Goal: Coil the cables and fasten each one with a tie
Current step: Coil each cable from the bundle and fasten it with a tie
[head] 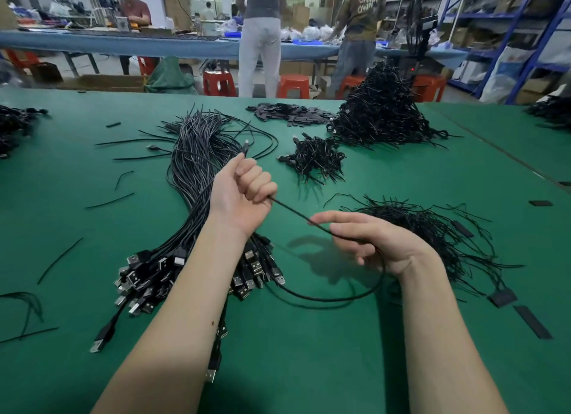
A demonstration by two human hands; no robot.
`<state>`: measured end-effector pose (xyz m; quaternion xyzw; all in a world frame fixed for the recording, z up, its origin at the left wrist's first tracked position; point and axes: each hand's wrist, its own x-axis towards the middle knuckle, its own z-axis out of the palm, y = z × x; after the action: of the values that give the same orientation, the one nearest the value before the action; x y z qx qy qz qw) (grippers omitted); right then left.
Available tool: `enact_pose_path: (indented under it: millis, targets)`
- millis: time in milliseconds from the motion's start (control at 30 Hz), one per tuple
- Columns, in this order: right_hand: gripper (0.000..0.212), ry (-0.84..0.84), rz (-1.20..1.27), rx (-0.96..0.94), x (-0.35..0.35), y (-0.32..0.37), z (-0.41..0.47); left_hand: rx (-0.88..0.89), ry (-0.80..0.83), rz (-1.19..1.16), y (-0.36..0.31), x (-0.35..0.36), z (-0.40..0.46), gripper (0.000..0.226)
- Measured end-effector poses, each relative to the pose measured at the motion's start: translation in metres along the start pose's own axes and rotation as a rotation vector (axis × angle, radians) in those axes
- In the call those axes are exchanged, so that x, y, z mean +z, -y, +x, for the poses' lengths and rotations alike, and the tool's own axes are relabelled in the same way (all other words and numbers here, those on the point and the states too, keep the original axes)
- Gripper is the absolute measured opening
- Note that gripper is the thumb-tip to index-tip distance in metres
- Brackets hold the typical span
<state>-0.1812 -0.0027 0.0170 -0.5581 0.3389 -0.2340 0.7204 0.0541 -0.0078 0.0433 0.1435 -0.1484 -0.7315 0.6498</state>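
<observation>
Black cable (293, 213) runs taut between both hands: left hand (244, 194) fisted around it at 11 o'clock, right hand (367, 240) loosely curled around it at 3 o'clock, above the green table (92, 216).

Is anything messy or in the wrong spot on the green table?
Yes, a bit. Loose black ties lie scattered singly on the green table, away from the tie pile. One black strip sits alone near the right edge. Nothing looks broken or spilled.

Left hand (244, 194) raised, fist curled tight, palm turned inward, right hand (367, 240) lower, fingers (327, 218) loosely curled, both forearms bare
</observation>
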Motion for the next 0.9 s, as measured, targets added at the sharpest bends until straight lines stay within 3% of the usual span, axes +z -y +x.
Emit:
enact_pose_path:
  millis: [100, 200, 300, 367, 500, 633, 700, 767, 833, 900]
  targets:
    - [0.016, -0.305, 0.112, 0.113, -0.001, -0.002, 0.012, -0.087, 0.173, 0.281, -0.002, 0.001, -0.005, 0.048]
    - [0.005, -0.505, 0.418, -0.040, 0.002, 0.005, 0.020, -0.209, 0.311, 0.712, 0.003, 0.002, -0.008, 0.048]
    - [0.004, -0.489, 0.560, -0.229, 0.007, 0.019, 0.018, -0.259, 0.262, 1.092, 0.018, 0.003, -0.005, 0.052]
    - [0.006, -0.374, 0.450, -0.288, 0.013, 0.024, 0.015, -0.195, 0.152, 1.229, 0.030, 0.002, 0.001, 0.047]
    - [0.026, -0.059, 0.160, -0.247, 0.025, 0.014, 0.015, -0.064, -0.012, 1.068, 0.041, 0.003, 0.006, 0.044]
    - [0.023, 0.073, 0.094, -0.094, 0.022, 0.001, 0.012, -0.101, 0.069, 0.447, 0.028, 0.006, 0.001, 0.049]
    - [0.023, 0.049, 0.066, -0.054, 0.017, -0.005, 0.012, -0.112, 0.106, 0.253, 0.017, 0.007, -0.002, 0.049]
    - [0.023, -0.095, 0.082, -0.022, 0.014, -0.006, 0.015, -0.117, 0.109, 0.233, 0.009, 0.006, -0.005, 0.050]
    - [0.025, -0.240, 0.230, -0.014, 0.013, -0.003, 0.019, -0.122, 0.119, 0.327, 0.003, 0.005, -0.010, 0.049]
    - [0.027, -0.274, 0.495, -0.040, 0.011, 0.001, 0.019, -0.142, 0.173, 0.539, 0.001, 0.005, -0.013, 0.049]
